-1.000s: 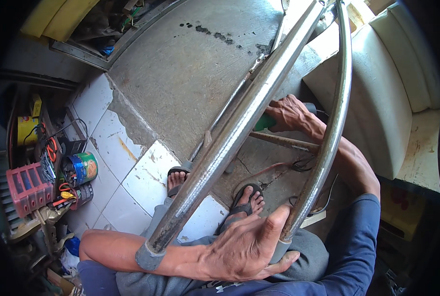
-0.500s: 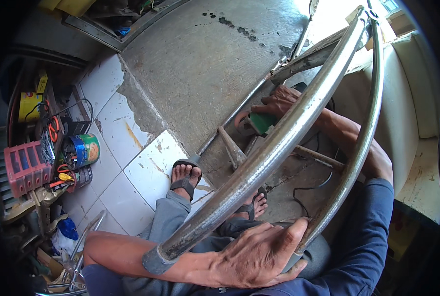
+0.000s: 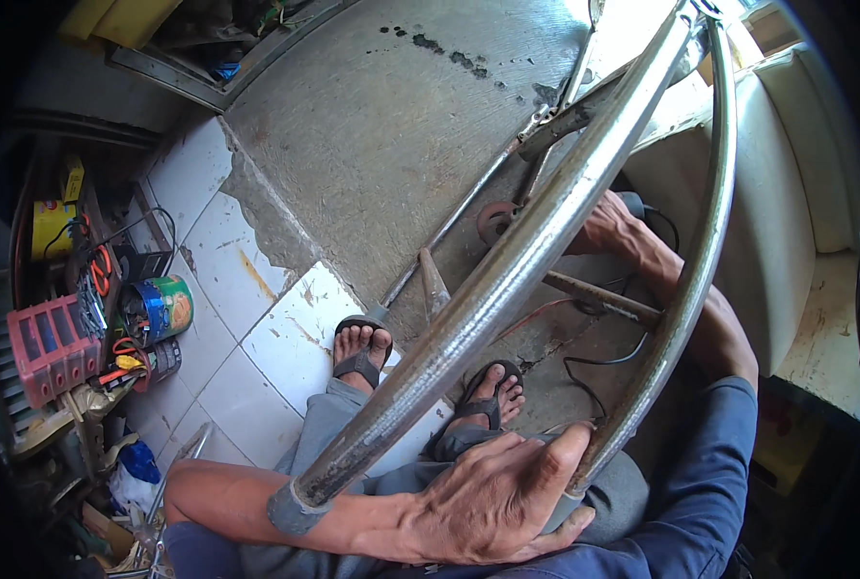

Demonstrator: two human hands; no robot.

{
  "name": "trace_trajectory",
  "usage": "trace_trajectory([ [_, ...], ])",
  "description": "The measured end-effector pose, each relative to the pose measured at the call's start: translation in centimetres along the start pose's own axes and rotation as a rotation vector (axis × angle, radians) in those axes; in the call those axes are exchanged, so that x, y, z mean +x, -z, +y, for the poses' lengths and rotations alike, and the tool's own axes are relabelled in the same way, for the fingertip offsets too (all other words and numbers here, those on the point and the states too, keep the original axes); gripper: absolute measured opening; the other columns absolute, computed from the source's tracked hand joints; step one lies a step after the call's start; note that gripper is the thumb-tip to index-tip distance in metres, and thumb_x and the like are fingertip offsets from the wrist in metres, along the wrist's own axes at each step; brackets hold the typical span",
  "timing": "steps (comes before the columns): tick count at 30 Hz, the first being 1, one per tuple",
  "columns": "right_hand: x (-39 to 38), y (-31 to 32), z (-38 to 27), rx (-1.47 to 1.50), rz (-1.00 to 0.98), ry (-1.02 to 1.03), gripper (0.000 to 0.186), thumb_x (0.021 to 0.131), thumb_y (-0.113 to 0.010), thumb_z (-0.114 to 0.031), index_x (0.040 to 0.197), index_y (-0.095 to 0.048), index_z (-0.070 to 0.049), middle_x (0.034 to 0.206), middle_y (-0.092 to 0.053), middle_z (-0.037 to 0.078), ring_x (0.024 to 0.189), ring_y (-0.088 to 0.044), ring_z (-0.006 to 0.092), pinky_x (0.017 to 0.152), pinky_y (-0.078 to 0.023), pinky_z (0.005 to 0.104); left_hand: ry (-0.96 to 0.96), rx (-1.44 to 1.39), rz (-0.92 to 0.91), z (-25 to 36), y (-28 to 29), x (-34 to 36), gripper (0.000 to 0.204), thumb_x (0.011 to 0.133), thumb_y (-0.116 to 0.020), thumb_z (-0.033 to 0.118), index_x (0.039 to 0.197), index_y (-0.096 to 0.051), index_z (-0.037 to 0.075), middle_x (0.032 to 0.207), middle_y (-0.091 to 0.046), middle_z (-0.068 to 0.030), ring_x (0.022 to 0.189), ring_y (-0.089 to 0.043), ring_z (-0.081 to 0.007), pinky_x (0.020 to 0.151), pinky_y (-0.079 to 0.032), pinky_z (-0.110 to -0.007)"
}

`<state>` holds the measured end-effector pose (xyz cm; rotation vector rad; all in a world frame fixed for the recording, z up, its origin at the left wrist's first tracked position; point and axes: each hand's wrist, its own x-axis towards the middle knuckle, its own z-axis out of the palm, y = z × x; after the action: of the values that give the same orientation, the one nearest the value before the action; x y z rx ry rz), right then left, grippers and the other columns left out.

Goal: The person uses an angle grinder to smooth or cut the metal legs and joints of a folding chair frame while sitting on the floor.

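Note:
A tubular metal stand or seat frame (image 3: pixel 521 261) with long curved legs lies tilted across my lap. My left hand (image 3: pixel 507 492) is wrapped round the lower end of its right-hand tube, near the grey foot cap. The other tube's grey cap (image 3: pixel 300 511) rests over my left forearm. Beyond the frame, my right hand (image 3: pixel 603 227) grips an angle grinder (image 3: pixel 632 204), partly hidden behind the near tube. Its reddish round disc (image 3: pixel 493 223) shows on the tube's far side, by a thinner leg. A crossbar (image 3: pixel 603 297) joins the tubes.
A dark cable (image 3: pixel 613 362) curls on the concrete floor by my sandalled foot (image 3: pixel 492 396). To the left stand a pink plastic rack (image 3: pixel 54 349) and a can of tools (image 3: pixel 158 307). A pale cushioned seat (image 3: pixel 763 174) stands at the right.
The frame has shifted slightly left. My right hand and the grinder have moved a little down and right, and the green body is now hidden behind the tube. My left hand keeps its hold.

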<state>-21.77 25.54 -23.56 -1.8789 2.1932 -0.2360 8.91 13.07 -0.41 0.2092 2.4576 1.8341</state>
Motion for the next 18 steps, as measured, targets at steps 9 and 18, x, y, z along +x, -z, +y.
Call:
trace_trajectory([
  [9,-7.0,-1.5,-4.3,0.029,0.136,-0.377,0.070,0.080,-0.081,-0.041,0.140,-0.058,-0.014,0.093,-0.068,0.012,0.087,-0.072,0.0352,0.073,-0.055,0.0476,-0.021,-0.039,-0.049,-0.2,1.4,0.1,0.082,0.093,-0.078,0.031,0.144,-0.031,-0.013,0.099,-0.061,-0.0226,0.075,-0.064,-0.0335,0.076,-0.052,-0.047],
  [18,-9.7,-4.9,-8.9,0.046,0.092,-0.679,0.077,0.081,-0.078,-0.034,0.149,-0.048,-0.016,0.100,-0.069,0.014,0.091,-0.074,0.0369,0.077,-0.060,0.0482,-0.011,-0.050,-0.067,-0.4,1.3,0.1,0.081,0.093,-0.078,0.029,0.145,-0.031,-0.012,0.092,-0.059,-0.0198,0.074,-0.064,-0.0328,0.075,-0.052,-0.046],
])
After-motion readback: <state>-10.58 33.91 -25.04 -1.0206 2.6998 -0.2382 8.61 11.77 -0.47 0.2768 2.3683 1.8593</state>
